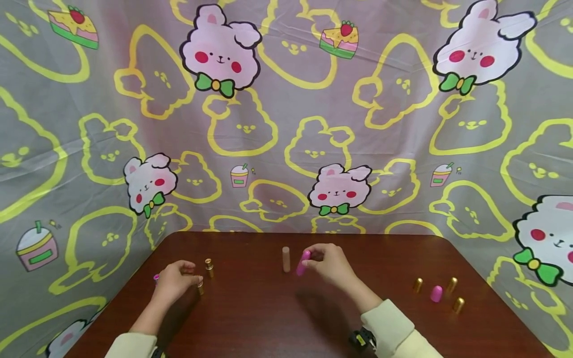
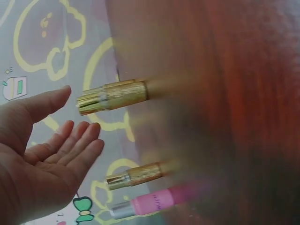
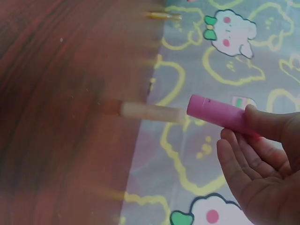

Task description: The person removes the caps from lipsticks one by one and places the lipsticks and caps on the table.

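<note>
My right hand [image 1: 332,266] pinches a pink lipstick tube [image 3: 220,115] between thumb and fingers and holds it, slightly tilted, above the table. Just left of it a beige tube [image 1: 286,259] stands upright. On the left, my left hand [image 2: 56,154] has its thumb and fingers spread apart with nothing between them. Close to its fingertips stands an uncapped gold lipstick tube [image 2: 115,96], apart from them. A second gold tube [image 2: 136,176] and a pink tube with a silver top [image 2: 152,202] stand nearby; in the head view the left hand partly hides the pink tube [image 1: 156,278].
Several gold caps [image 1: 452,284] and one pink cap [image 1: 436,294] stand at the right of the dark brown table [image 1: 250,318]. A patterned cloth [image 1: 286,99] hangs behind the table and along its sides.
</note>
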### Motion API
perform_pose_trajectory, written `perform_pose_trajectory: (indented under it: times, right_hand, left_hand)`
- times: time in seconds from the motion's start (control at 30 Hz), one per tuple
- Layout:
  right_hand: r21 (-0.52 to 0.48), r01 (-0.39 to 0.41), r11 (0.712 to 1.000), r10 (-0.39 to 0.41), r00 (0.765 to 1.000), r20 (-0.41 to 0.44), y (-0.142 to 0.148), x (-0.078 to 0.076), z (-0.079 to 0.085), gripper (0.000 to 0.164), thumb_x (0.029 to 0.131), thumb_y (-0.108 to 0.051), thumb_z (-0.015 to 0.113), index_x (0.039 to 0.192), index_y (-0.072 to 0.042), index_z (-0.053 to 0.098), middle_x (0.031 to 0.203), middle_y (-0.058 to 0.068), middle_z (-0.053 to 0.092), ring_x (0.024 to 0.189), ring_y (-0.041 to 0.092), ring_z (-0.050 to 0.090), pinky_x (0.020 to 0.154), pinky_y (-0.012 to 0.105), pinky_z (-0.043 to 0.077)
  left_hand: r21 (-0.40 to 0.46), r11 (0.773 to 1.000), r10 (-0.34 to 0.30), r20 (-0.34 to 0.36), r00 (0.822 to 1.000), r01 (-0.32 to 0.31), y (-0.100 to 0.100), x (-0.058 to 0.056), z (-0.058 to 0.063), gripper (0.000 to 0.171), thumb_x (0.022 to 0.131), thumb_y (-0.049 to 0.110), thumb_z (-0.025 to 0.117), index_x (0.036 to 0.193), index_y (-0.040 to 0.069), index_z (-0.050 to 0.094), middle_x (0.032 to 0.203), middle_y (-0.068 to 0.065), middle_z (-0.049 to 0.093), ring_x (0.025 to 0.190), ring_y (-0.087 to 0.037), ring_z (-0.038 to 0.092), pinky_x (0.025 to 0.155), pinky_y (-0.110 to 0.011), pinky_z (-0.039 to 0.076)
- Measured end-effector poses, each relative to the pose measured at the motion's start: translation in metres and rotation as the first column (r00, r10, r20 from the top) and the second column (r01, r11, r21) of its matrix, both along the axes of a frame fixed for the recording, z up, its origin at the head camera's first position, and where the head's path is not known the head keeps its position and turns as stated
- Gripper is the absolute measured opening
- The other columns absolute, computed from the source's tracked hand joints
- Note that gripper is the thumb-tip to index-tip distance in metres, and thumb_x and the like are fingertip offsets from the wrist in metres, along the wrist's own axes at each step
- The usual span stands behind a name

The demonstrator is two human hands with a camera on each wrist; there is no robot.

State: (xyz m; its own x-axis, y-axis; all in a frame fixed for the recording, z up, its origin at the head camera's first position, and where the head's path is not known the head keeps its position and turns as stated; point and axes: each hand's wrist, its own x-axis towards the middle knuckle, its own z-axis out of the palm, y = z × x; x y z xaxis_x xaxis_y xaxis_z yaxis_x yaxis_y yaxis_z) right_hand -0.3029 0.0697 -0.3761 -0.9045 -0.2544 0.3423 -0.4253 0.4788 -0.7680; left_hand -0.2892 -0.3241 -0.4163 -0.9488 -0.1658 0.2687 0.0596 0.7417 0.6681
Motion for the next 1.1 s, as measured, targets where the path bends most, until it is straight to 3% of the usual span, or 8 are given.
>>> perform_pose_trajectory:
  times: [0.23,0.5,0.7,0.93,1.1]
  right_hand:
    - [-0.045,0.095,0.994,-0.094,0.995,0.025,0.017,0.008,0.018,0.014,0.080,-0.010,0.080,0.092,-0.011,0.073,0.082,-0.003,0.069,0.077,0.017,0.062,0.066,0.030,0.053]
    - [-0.152,0.095,0.984,-0.084,0.993,0.077,0.027,0.011,0.029,0.022,0.083,-0.016,0.079,0.102,-0.009,0.073,0.095,0.002,0.071,0.090,0.021,0.064,0.076,0.033,0.052]
    - [-0.252,0.115,0.961,-0.086,0.989,0.124,0.033,0.014,0.034,0.024,0.085,-0.019,0.077,0.105,-0.006,0.072,0.103,0.006,0.071,0.097,0.023,0.063,0.082,0.034,0.051]
    - [-0.338,0.141,0.931,-0.089,0.982,0.165,0.036,0.015,0.036,0.030,0.085,-0.022,0.076,0.110,-0.005,0.071,0.101,0.007,0.071,0.097,0.023,0.064,0.085,0.035,0.049]
    - [-0.409,0.150,0.900,-0.074,0.978,0.195,0.036,0.015,0.034,0.033,0.086,-0.020,0.076,0.112,-0.001,0.069,0.100,0.009,0.070,0.095,0.023,0.066,0.086,0.032,0.050]
  left_hand:
    - [-0.001,1.000,-0.010,-0.119,0.993,0.010,0.014,0.001,0.015,0.035,0.080,0.011,0.079,0.108,-0.005,0.066,0.103,-0.020,0.069,0.094,-0.036,0.066,0.075,-0.046,0.053]
    - [0.068,0.996,-0.038,-0.199,0.979,0.052,0.041,-0.003,0.026,0.032,0.082,0.012,0.078,0.108,-0.003,0.067,0.104,-0.020,0.070,0.097,-0.035,0.067,0.087,-0.049,0.049]
    - [0.137,0.983,-0.084,-0.276,0.957,0.126,0.066,-0.007,0.032,0.029,0.080,0.006,0.080,0.104,-0.002,0.068,0.100,-0.018,0.071,0.093,-0.032,0.069,0.080,-0.043,0.054]
    - [0.247,0.945,-0.125,-0.328,0.936,0.213,0.096,-0.013,0.039,0.028,0.079,0.004,0.080,0.104,-0.002,0.068,0.100,-0.017,0.071,0.094,-0.030,0.069,0.082,-0.040,0.054]
    - [0.346,0.898,-0.159,-0.319,0.934,0.271,0.116,-0.013,0.045,0.028,0.080,0.005,0.079,0.104,-0.003,0.068,0.101,-0.018,0.070,0.095,-0.029,0.068,0.079,-0.025,0.053]
